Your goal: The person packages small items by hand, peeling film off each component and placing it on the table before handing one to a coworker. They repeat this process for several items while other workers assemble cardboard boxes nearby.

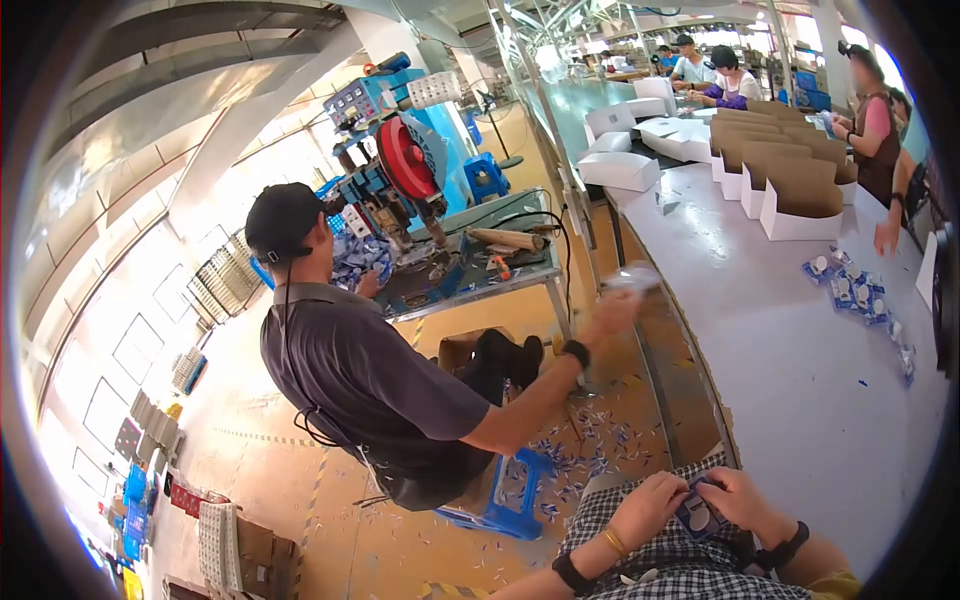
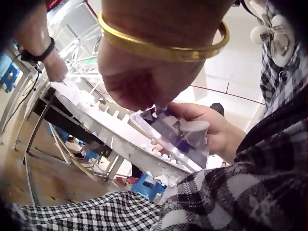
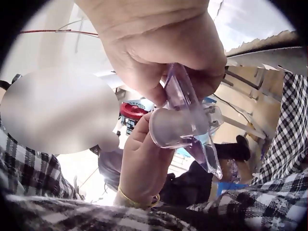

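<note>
A clear plastic blister pack point(image 1: 700, 516) with a blue-and-white printed card is held low over a checked apron, between both hands. My left hand point(image 1: 648, 512) grips one side of it, fingers bent at its edge. On the opposite side my right hand point(image 1: 745, 500) pinches the pack between thumb and fingers, seen close in the right wrist view. A round whitish cup-shaped part point(image 3: 168, 128) stands out from the pack's face, and a clear bulge shows on the other side. In the left wrist view, the left fingertips are hidden behind the hand.
Several similar packs point(image 1: 865, 295) lie on the white table point(image 1: 800, 400), whose edge is right of my lap. Open white boxes point(image 1: 800, 210) line its far part. At left a seated person point(image 1: 370, 370) by a press machine point(image 1: 400, 160) stretches a blurred arm toward the table.
</note>
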Demonstrator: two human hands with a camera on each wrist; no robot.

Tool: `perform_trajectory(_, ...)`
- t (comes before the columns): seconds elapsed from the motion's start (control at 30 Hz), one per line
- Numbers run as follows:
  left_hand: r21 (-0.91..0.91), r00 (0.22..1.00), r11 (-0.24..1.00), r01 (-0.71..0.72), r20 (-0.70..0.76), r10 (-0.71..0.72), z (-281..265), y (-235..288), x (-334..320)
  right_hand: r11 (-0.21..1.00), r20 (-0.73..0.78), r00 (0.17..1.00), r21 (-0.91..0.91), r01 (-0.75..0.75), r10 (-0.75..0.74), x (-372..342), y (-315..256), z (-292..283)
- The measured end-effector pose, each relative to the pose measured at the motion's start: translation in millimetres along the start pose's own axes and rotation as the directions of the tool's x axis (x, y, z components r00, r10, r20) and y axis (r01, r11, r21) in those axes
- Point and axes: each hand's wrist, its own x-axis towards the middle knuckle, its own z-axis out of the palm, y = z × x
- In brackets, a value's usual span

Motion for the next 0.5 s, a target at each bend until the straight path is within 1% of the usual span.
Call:
perform_trajectory(0.13, 0.019, 1.0, 1.0, -0.008, -0.02, 0.008, 5, -4, -4, 1.0, 0.009, 1.0, 0.013, 0.004, -0.004, -2, -8, -1)
perform_trajectory(0.2, 0.026, 1.0, 1.0, -0.01, -0.029, 0.011, 6, -5, -3, 0.998, 0.051, 0.997, 0.028, -0.05, 0.049, -2, -7, -2)
perform_trajectory(0.27, 0.037, 1.0, 0.999, 0.025, 0.009, -0.025, 6, -4, -4, 0.996, 0.047, 0.996, 0.036, -0.08, 0.079, -3, -6, -2)
perform_trajectory(0.33, 0.026, 1.0, 1.0, 0.003, 0.002, -0.003, 6, -3, -3, 0.984, 0.061, 0.986, 0.081, -0.159, 0.154, -1, -1, -2)
perform_trajectory(0.37, 0.017, 1.0, 1.0, -0.02, -0.007, 0.02, 6, -3, -2, 0.984, 0.059, 0.986, 0.081, -0.161, 0.156, -1, 1, -1)
perform_trajectory(0.43, 0.012, 1.0, 1.0, -0.011, -0.003, 0.011, 8, -5, -3, 0.993, 0.043, 0.995, 0.081, -0.09, 0.087, -1, 4, -1)
perform_trajectory(0.5, 0.008, 1.0, 1.0, 0.0, -0.002, 0.0, 10, -7, -5, 0.995, 0.036, 0.997, 0.066, -0.074, 0.071, 0, 8, 0)
